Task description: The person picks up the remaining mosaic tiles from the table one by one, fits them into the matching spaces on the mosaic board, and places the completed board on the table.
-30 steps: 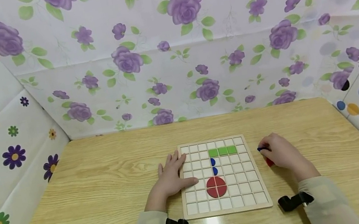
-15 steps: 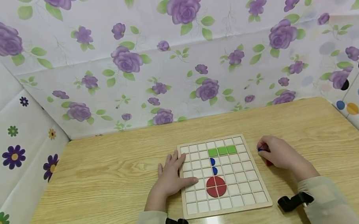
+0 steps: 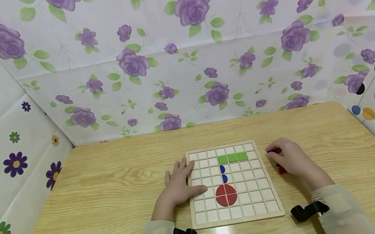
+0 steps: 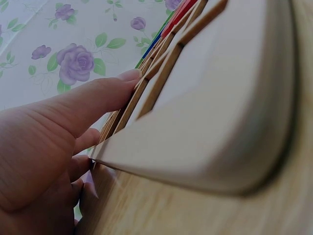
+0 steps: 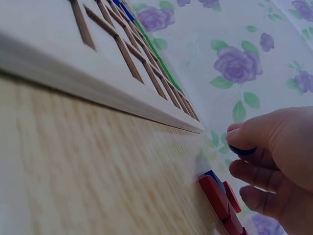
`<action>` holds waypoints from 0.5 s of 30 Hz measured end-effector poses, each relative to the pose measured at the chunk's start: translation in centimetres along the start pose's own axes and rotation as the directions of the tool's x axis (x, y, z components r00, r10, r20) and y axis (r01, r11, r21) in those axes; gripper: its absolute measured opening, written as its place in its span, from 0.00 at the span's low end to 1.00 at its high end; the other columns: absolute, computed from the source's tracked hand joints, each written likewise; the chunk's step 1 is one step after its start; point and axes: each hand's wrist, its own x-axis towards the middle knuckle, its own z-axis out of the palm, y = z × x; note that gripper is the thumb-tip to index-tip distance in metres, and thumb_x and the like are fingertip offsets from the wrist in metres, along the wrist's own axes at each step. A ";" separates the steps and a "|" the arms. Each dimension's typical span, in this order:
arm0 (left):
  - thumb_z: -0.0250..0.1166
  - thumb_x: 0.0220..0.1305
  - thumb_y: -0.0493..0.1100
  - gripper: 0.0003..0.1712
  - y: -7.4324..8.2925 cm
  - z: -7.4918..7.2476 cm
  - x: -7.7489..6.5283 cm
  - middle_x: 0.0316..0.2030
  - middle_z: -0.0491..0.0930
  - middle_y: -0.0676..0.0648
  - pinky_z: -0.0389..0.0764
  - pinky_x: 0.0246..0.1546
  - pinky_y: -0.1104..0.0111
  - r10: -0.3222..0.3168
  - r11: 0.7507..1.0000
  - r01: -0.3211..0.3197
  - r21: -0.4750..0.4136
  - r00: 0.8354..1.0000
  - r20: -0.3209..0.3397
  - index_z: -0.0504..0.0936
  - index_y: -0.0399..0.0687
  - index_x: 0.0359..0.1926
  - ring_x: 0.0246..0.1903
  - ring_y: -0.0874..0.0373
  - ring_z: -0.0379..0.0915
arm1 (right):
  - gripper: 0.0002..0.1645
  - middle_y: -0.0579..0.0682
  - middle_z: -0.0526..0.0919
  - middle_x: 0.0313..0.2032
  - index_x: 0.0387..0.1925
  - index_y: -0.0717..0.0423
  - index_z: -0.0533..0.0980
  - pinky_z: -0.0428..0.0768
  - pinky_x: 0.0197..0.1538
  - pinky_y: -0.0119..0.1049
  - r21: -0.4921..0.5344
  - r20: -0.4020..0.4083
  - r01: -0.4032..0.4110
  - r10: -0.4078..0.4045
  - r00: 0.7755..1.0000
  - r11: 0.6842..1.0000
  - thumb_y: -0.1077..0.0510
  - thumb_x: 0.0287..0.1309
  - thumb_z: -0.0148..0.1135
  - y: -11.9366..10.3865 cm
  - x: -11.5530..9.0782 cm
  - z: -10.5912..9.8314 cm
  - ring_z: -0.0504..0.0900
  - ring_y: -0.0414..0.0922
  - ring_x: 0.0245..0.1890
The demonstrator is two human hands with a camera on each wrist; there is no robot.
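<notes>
While the left hand (image 3: 177, 188) lies spread on the left edge of the wooden grid board (image 3: 239, 220), red quarter-discs (image 3: 232, 199), blue half-discs (image 3: 224, 178) and green squares (image 3: 232, 158) sit in its cells; the right hand (image 3: 292, 160) pinches a blue piece (image 5: 242, 151) near red pieces (image 5: 213, 196) on the tabletop (image 3: 109, 185).
</notes>
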 end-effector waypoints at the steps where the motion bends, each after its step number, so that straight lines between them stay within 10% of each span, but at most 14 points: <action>1: 0.70 0.51 0.60 0.53 0.0 0.0 0.0 0.75 0.39 0.49 0.22 0.68 0.45 -0.001 1.000 0.001 -0.001 1.000 0.000 0.54 0.56 0.73 0.75 0.49 0.26 | 0.12 0.60 0.76 0.46 0.45 0.62 0.79 0.79 0.44 0.49 0.012 -0.008 0.000 0.001 1.000 1.000 0.61 0.62 0.58 0.0 0.0 0.0 0.78 0.53 0.42; 15: 0.70 0.51 0.60 0.53 0.0 0.0 0.1 0.75 0.40 0.46 0.23 0.68 0.43 0.004 1.000 -0.003 0.004 1.000 -0.002 0.55 0.54 0.73 0.75 0.47 0.27 | 0.04 0.53 0.81 0.34 0.34 0.58 0.74 0.76 0.33 0.34 0.111 -0.076 -0.023 0.032 0.997 0.994 0.64 0.58 0.61 0.0 0.1 -0.2 0.79 0.45 0.34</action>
